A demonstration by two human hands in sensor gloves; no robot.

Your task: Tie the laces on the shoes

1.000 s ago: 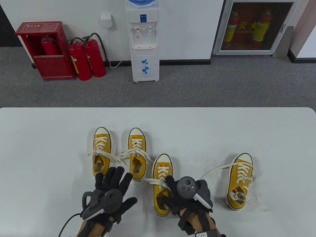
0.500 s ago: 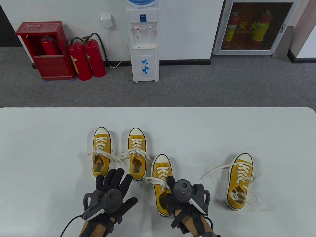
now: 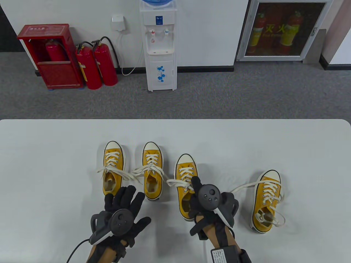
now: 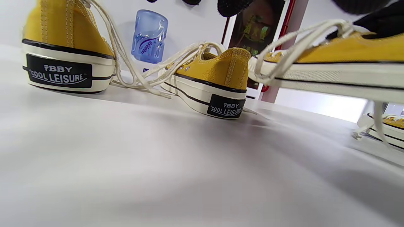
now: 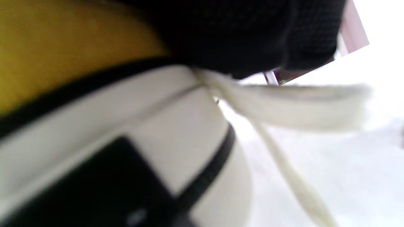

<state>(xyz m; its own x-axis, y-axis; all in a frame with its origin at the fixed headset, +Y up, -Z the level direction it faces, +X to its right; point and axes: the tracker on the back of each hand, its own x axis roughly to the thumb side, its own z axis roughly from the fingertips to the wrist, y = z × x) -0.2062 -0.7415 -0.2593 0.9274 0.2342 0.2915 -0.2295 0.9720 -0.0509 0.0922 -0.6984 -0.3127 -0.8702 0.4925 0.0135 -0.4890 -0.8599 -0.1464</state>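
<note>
Four yellow sneakers with loose white laces are on the white table (image 3: 54, 164). The leftmost sneaker (image 3: 113, 164) and the second sneaker (image 3: 151, 167) stand side by side, toes pointing away from me. My right hand (image 3: 198, 196) grips the third sneaker (image 3: 186, 171) at its heel end. In the left wrist view this third sneaker (image 4: 331, 60) hangs a little above the table. The right wrist view shows its heel (image 5: 110, 126) close up and blurred, under gloved fingers (image 5: 252, 31). My left hand (image 3: 124, 201) hovers with fingers spread just behind the first two heels, holding nothing.
A fourth sneaker (image 3: 267, 200) stands alone at the right, one lace (image 3: 241, 187) trailing left toward my right hand. The table's far edge (image 3: 175, 119) is well beyond the shoes. A water dispenser (image 3: 160, 46) and fire extinguishers (image 3: 96, 65) stand on the floor behind.
My right hand has carried the third sneaker away from me and slightly right, up beside the second sneaker. The left hand has barely shifted.
</note>
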